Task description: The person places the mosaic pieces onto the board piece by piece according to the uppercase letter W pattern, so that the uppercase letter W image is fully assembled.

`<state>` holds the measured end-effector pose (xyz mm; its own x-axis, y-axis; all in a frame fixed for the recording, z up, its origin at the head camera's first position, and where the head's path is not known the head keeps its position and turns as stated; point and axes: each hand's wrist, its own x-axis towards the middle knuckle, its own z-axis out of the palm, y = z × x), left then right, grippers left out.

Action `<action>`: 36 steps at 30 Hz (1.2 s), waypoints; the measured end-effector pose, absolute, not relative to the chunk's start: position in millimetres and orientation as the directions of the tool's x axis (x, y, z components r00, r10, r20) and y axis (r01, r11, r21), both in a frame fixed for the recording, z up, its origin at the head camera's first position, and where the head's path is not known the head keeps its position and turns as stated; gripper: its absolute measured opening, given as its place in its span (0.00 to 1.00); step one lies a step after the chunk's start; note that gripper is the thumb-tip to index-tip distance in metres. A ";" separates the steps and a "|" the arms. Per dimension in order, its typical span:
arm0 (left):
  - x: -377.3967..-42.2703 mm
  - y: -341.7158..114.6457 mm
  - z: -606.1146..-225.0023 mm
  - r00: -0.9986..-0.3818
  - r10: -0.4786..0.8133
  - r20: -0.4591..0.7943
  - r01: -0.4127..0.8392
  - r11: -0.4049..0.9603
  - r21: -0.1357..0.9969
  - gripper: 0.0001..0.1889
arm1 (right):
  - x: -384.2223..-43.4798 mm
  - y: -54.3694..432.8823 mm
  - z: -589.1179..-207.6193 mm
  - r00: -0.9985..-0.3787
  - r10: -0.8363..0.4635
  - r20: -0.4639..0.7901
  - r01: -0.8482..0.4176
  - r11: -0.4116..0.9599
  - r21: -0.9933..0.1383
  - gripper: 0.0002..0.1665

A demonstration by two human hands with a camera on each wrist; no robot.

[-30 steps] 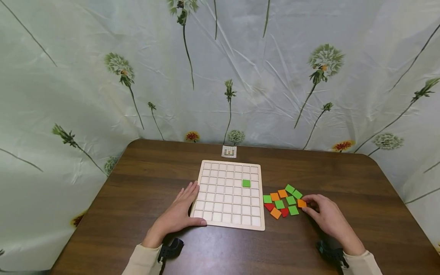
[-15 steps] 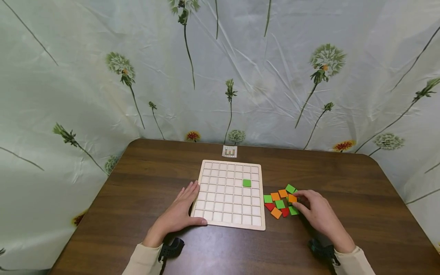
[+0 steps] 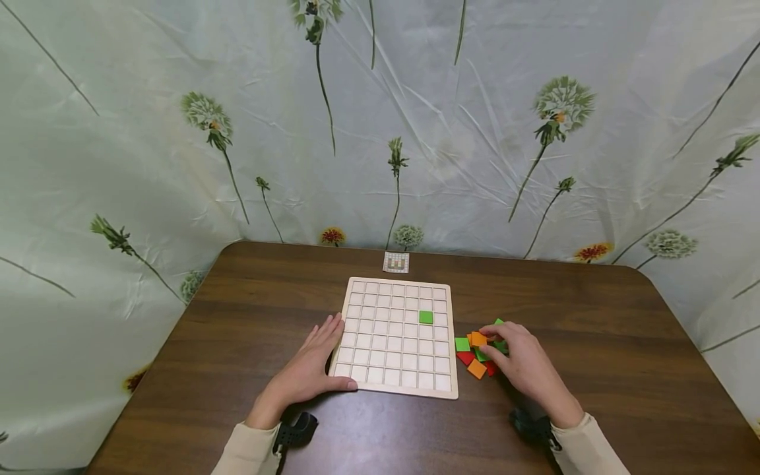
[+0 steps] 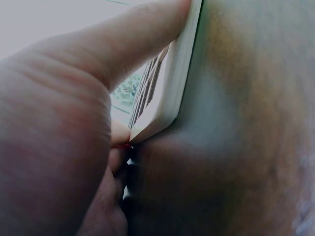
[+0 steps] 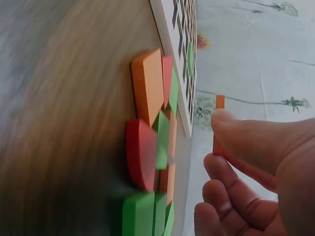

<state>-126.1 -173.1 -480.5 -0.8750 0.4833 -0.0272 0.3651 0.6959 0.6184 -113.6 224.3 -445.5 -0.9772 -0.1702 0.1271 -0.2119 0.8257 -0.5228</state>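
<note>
A pale wooden grid board (image 3: pixel 392 343) lies on the table with one green square tile (image 3: pixel 425 317) in a cell. My left hand (image 3: pixel 305 366) rests at its lower left corner, fingers straight along the left side and thumb on the front edge; the left wrist view shows the thumb (image 4: pixel 142 34) against the board's rim. Between thumb and fingers, my right hand (image 3: pixel 528 363) pinches an orange square tile (image 5: pixel 219 102), held above the loose tiles. Those tiles, among them an orange square (image 5: pixel 147 88) and a red rounded piece (image 5: pixel 141 155), are partly hidden by the hand.
A small printed card (image 3: pixel 396 262) with a grid pattern lies behind the board, near the table's back edge. The dark brown wooden table (image 3: pixel 594 316) meets a cloth backdrop (image 3: pixel 451 132) printed with dandelions.
My right hand has moved left over the loose tiles, carrying the orange square tile from the pile's right side towards the board. The left hand has stayed at the board's corner.
</note>
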 end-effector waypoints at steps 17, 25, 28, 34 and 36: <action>-125.0 -177.5 -478.4 -0.880 0.473 -0.031 0.355 0.701 0.618 0.63 | -128.7 187.5 -450.7 -0.970 -0.195 0.148 -0.244 0.801 -0.546 0.17; -124.5 -175.1 -480.5 -0.876 0.482 -0.021 0.367 0.694 0.619 0.63 | -135.4 172.6 -447.5 -0.966 -0.220 0.136 -0.259 0.795 -0.548 0.17; -125.0 -173.3 -480.7 -0.875 0.484 -0.023 0.366 0.692 0.622 0.63 | -137.8 168.9 -447.7 -0.964 -0.228 0.134 -0.264 0.792 -0.551 0.16; -125.4 -172.2 -479.9 -0.877 0.480 -0.025 0.360 0.691 0.627 0.64 | -142.7 163.7 -450.9 -0.961 -0.242 0.131 -0.273 0.779 -0.564 0.15; -125.3 -172.4 -480.0 -0.877 0.480 -0.028 0.359 0.691 0.627 0.64 | -144.3 161.9 -452.7 -0.962 -0.242 0.130 -0.273 0.780 -0.563 0.14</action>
<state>-125.3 -172.4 -480.0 -0.8768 0.4801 -0.0276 0.3588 0.6913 0.6272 -144.3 161.9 -452.7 -0.9615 -0.2419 0.1301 -0.2725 0.7804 -0.5628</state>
